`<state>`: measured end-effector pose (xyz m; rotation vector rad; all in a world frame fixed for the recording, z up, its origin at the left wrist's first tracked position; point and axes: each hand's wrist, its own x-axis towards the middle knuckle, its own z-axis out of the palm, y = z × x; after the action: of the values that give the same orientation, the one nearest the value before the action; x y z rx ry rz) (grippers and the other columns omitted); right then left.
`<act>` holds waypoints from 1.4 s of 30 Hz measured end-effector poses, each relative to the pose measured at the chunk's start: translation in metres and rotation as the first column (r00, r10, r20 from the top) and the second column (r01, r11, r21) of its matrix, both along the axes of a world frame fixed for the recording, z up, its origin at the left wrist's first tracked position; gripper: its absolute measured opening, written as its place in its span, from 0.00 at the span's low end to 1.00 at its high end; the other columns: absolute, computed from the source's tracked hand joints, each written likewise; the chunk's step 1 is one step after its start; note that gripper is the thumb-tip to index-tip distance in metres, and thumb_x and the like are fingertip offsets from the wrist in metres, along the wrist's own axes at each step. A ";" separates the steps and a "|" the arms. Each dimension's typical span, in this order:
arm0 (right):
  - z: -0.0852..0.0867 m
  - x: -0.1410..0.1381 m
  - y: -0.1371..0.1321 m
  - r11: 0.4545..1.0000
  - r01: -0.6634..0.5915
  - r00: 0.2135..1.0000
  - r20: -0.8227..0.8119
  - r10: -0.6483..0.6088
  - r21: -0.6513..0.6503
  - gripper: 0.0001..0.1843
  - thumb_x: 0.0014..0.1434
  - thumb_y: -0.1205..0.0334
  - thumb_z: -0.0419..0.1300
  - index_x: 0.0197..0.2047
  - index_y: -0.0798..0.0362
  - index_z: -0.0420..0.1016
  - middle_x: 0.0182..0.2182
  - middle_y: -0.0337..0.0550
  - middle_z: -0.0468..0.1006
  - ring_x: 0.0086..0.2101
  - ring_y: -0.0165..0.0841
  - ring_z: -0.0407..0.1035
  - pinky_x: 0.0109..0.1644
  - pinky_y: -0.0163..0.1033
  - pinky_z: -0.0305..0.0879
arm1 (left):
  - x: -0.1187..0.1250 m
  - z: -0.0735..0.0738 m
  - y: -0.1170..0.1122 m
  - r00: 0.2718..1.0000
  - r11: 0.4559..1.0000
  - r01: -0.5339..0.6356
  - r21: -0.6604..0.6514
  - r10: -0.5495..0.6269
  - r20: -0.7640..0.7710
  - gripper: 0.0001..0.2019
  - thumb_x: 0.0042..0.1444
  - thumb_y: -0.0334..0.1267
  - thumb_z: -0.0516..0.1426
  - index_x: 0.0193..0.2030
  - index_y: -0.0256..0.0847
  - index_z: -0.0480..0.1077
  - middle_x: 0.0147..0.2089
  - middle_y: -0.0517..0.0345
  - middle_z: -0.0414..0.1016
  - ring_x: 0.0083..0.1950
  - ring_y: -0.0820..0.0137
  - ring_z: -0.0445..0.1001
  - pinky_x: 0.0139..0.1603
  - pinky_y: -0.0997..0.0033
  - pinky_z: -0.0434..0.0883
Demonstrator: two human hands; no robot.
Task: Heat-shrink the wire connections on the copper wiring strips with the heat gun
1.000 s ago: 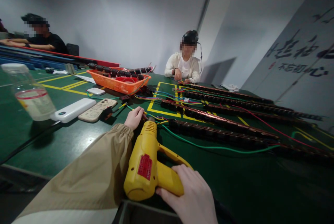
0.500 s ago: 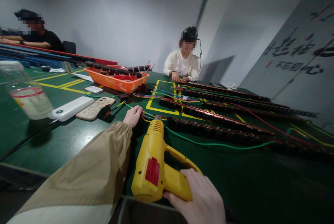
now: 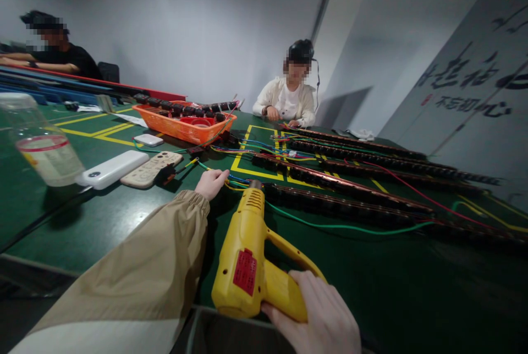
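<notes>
My right hand point(image 3: 319, 310) is wrapped round the grip of a yellow heat gun point(image 3: 241, 255), whose metal nozzle points away from me toward a bundle of wires. Left of the nozzle, my left hand point(image 3: 212, 182) is closed on green, yellow and blue wires point(image 3: 236, 182); its fingertips are partly hidden. These wires run to the end of a long dark bar-like assembly point(image 3: 330, 200) lying on the green table. From the other side of my left hand a green wire end point(image 3: 202, 164) sticks out. A loose green wire point(image 3: 322, 226) curves in front of the bar.
At left stand a clear bottle point(image 3: 47, 145), a white power bank point(image 3: 113, 170) and a phone in a beige case point(image 3: 150, 170). An orange basket point(image 3: 185, 128) of dark parts sits farther back. More long bars point(image 3: 371, 153) lie at right. One person point(image 3: 284, 98) sits opposite, another point(image 3: 68, 60) far left.
The heat gun in my right hand has shifted slightly to the right. My left hand stays on the wires, nearly still. The person opposite has moved an arm a little.
</notes>
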<state>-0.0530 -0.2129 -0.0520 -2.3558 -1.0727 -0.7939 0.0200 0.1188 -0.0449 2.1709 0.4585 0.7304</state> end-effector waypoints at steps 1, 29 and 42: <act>-0.001 -0.001 0.000 1.000 0.007 1.000 0.010 -0.007 -0.001 0.28 0.61 0.34 0.47 0.41 0.53 0.68 0.31 0.41 0.71 0.32 0.35 0.65 0.38 0.40 0.54 | 0.001 -0.001 0.002 1.000 1.000 0.020 0.001 -0.020 -0.019 0.21 0.55 0.48 0.48 0.20 0.36 0.69 0.19 0.61 0.62 0.27 0.75 0.61 0.33 0.72 0.56; 0.026 0.016 0.012 0.975 -0.221 0.974 0.055 0.220 0.007 0.29 0.63 0.37 0.44 0.31 0.54 0.67 0.24 0.38 0.69 0.25 0.30 0.63 0.31 0.36 0.55 | 0.006 -0.006 0.005 0.995 0.988 -0.092 0.120 0.085 0.059 0.19 0.47 0.48 0.56 0.14 0.37 0.64 0.28 0.58 0.67 0.30 0.75 0.66 0.35 0.72 0.62; 0.023 0.016 0.010 0.978 -0.208 0.977 0.048 0.208 -0.008 0.29 0.63 0.36 0.46 0.31 0.54 0.69 0.24 0.39 0.70 0.25 0.31 0.64 0.31 0.36 0.55 | 0.006 0.004 -0.002 0.960 0.987 -0.096 0.127 0.126 -0.251 0.14 0.44 0.38 0.59 0.41 0.47 0.73 0.49 0.55 0.72 0.58 0.53 0.59 0.63 0.44 0.50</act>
<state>-0.0368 -0.2029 -0.0287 -2.1901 -1.3161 -0.7750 0.0258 0.1167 -0.0407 2.3755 0.6940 0.5444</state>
